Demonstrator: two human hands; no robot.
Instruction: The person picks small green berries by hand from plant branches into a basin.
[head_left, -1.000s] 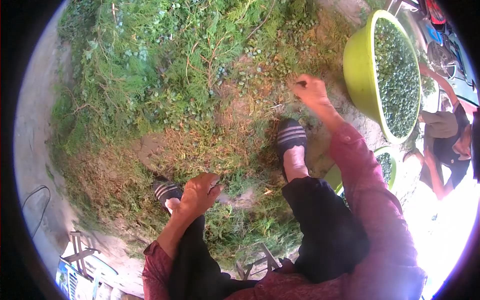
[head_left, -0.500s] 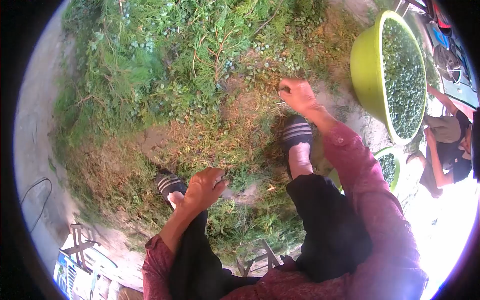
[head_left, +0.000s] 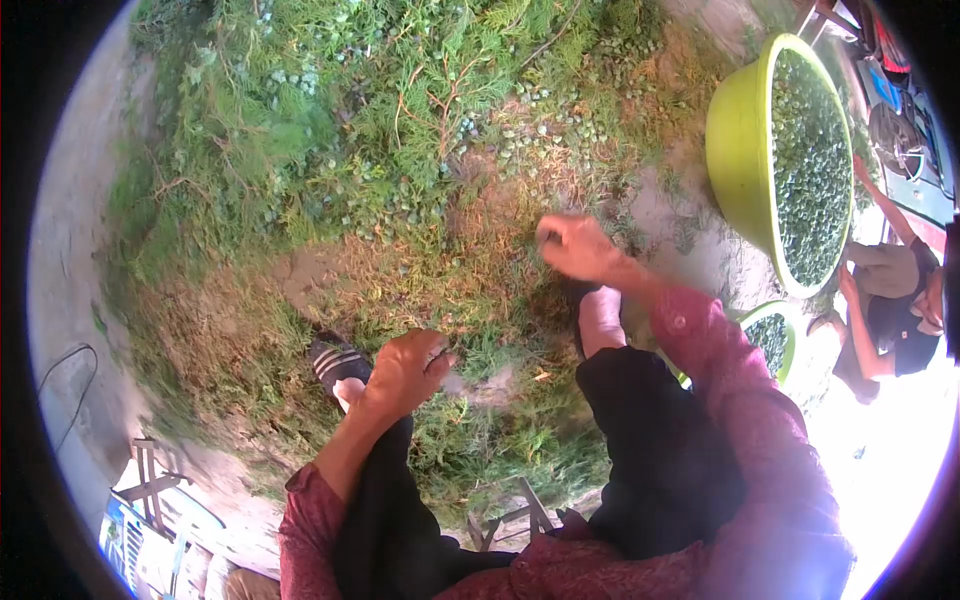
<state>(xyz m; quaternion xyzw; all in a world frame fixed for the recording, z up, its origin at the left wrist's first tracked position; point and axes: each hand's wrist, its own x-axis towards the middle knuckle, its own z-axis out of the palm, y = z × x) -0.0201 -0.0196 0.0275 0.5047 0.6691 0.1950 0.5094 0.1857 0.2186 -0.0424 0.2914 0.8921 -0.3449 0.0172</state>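
My right hand [head_left: 580, 248] hangs over the litter of brown and green sprigs in front of my right foot, its fingers curled in; whether something is between them is hidden. Above my left sandal [head_left: 338, 365], my left hand [head_left: 405, 372] has its fingers bent toward the thumb, and what they hold, if anything, is too small to make out. Leafy green branches [head_left: 430, 110] with small bluish cones cover the ground ahead. Loose green cones [head_left: 550, 135] lie scattered beside them.
A large yellow-green tub [head_left: 735, 155] full of green cones stands at the right, with a smaller tub [head_left: 795, 345] below it. Another person [head_left: 895, 310] sits at the far right. A wooden stool [head_left: 150, 485] is at the lower left.
My right hand has moved back toward my body and slightly left, now covering part of my right sandal. My left hand has stayed nearly in place.
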